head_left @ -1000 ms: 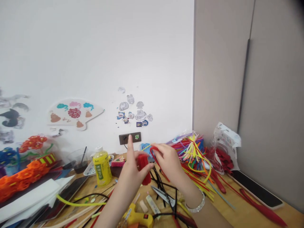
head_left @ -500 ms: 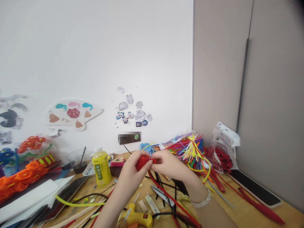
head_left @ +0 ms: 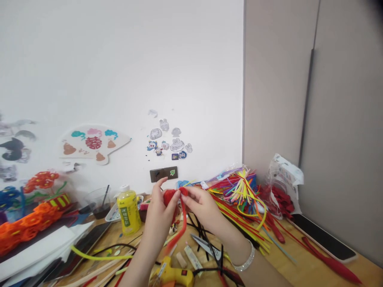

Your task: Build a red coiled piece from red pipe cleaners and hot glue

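Note:
Both of my hands are raised above the middle of the table, close together. My left hand [head_left: 159,207] grips a red fuzzy bundle [head_left: 169,196] of what looks like pipe cleaner, its index finger lifted and its thumb pressed on the bundle. At the bundle's right side, the thumb and fingers of my right hand [head_left: 201,202] pinch a curled part of a red pipe cleaner [head_left: 183,223]. The loose length of that pipe cleaner hangs down and curves left, its lower end blurred. My palms hide part of the bundle.
A yellow glue gun [head_left: 173,274], scissors [head_left: 206,246] and black pipe cleaners lie below my hands. A yellow bottle [head_left: 128,210] stands left. Colourful pipe cleaners [head_left: 243,191] are heaped right, near a phone [head_left: 324,238]. White sheets [head_left: 36,249] lie at left.
My hands have shifted slightly left, and my left index finger has lifted. The red strand that ran down to the right now hangs below my hands and curves left.

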A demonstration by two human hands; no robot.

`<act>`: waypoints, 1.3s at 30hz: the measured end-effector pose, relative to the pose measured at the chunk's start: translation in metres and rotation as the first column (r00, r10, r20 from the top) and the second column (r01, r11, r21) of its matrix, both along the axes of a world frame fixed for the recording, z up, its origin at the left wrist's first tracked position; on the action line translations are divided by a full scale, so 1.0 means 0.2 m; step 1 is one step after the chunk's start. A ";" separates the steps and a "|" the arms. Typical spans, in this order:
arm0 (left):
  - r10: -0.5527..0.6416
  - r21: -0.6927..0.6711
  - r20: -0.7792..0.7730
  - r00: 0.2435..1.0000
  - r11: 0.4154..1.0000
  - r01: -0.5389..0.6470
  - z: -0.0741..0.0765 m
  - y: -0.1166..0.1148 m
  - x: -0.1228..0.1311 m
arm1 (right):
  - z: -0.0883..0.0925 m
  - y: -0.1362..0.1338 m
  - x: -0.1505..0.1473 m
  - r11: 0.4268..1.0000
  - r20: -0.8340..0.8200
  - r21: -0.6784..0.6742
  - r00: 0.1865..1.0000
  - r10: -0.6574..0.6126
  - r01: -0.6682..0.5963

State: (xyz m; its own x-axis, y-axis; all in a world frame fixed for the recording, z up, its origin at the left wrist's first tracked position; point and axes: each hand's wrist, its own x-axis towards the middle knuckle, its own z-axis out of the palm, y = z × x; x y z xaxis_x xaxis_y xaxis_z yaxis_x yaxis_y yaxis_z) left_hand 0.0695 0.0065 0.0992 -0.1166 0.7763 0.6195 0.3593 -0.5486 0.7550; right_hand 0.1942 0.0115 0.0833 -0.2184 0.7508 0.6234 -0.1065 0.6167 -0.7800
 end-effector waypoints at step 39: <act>-0.302 -0.057 -0.347 0.888 0.952 0.302 0.00 -0.03 -0.01 | 0.04 -0.06 0.09 0.680 0.336 0.663 0.687 -0.644 0.313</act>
